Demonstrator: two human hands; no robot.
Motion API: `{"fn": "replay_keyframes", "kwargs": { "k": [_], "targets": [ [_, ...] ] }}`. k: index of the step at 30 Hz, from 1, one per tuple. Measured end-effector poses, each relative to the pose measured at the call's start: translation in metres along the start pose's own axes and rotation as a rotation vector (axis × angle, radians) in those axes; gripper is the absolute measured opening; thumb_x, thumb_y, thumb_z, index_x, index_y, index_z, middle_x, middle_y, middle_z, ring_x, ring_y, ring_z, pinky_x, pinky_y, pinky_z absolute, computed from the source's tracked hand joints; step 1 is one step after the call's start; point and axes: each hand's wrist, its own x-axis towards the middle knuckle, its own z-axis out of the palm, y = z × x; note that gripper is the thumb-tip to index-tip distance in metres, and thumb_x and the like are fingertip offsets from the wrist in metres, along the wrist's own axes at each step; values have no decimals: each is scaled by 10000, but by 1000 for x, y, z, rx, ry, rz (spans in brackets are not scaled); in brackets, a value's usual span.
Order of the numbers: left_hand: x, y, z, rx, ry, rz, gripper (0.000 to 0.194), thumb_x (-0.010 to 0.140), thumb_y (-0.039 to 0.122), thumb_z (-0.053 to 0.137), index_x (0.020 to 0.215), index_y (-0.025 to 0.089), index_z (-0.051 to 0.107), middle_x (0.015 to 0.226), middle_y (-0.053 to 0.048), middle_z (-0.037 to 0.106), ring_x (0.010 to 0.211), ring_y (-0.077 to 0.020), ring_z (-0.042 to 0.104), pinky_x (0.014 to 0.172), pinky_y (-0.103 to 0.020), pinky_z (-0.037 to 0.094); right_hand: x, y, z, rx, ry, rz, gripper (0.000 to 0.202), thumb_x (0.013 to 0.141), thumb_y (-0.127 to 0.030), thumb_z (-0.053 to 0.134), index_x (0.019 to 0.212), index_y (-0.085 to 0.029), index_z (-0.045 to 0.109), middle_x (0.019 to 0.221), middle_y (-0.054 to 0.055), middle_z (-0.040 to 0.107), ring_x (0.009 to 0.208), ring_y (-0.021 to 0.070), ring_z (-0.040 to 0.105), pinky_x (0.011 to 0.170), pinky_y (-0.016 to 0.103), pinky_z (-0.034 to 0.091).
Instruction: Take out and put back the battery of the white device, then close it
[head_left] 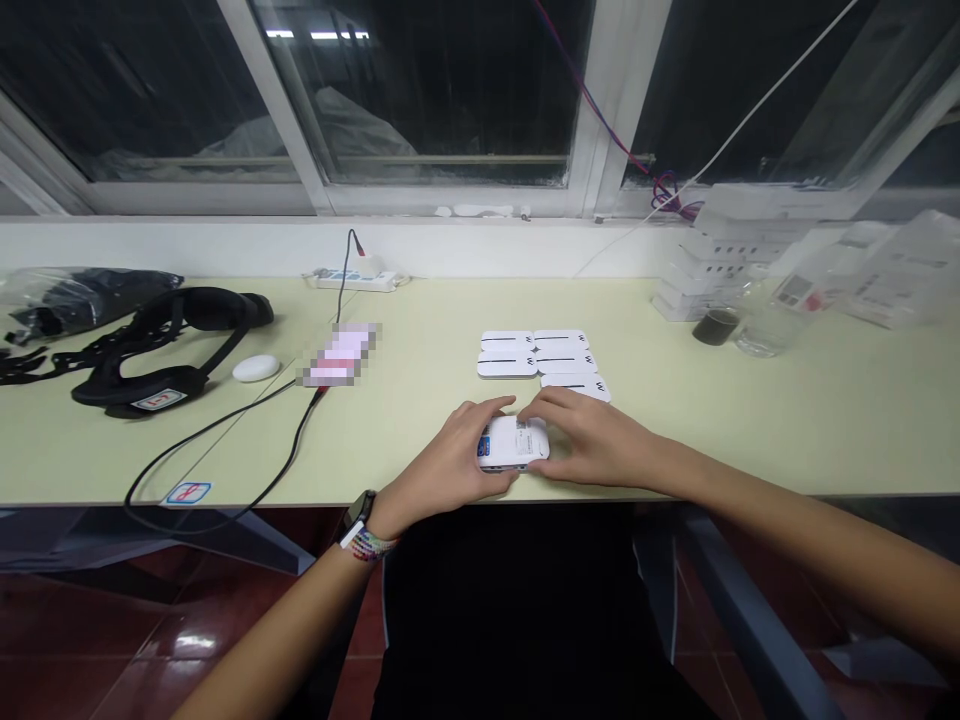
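Note:
Near the table's front edge, a white rounded device [517, 442] with printed labels and a small blue sticker lies between my hands. My left hand [469, 450] grips its left end, thumb along the near side and fingers at the far side. On the right end, my right hand [581, 440] has its thumb at the near edge and fingers bent over the far edge. Just beyond are several white flat pieces [508, 364] with dark lines and a W-like mark, arranged in two columns; the nearest one on the right [577, 385] is partly covered by my right hand.
A black headset [161, 385], a white oval object [256, 368] and a blurred phone [339, 355] on a cable lie left. Behind is a power strip [356, 280]. Stacked white boxes [720, 260], a dark-filled cup [715, 326] and a clear bottle [780, 310] stand right.

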Motion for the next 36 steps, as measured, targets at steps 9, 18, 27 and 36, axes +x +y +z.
{"fn": "replay_keyframes", "kwargs": {
  "k": [9,18,27,36],
  "targets": [
    [0,0,0,-63,12,-30,961,858,312,842,1671,338,330,1463,-117,610,1380,-345,574,1172,-540,489,-10,27,-6,-148,199,-24,316,1067,-266,498,850,-171,706,862,86,693,715,185,596,636,308,441],
    [-7,-6,-6,-29,24,-28,1011,867,341,861,1703,357,291,1452,-98,636,1399,-339,565,1197,-540,467,-8,69,-8,5,386,602,554,906,-256,569,1442,-185,689,771,20,676,688,217,599,641,330,459],
    [-15,-12,-23,-55,16,-35,711,924,293,775,1568,362,481,1461,-59,640,1410,-316,573,1238,-544,439,-4,69,-6,-226,290,616,576,879,-346,618,1433,-200,679,669,3,653,580,189,535,561,282,311],
    [-15,-15,-21,-93,22,-75,854,889,298,814,1630,363,395,1444,-73,664,1421,-320,587,1257,-555,416,20,19,2,75,125,175,133,903,-189,568,978,-216,675,668,-43,601,619,139,521,649,284,332]
  ]
}}
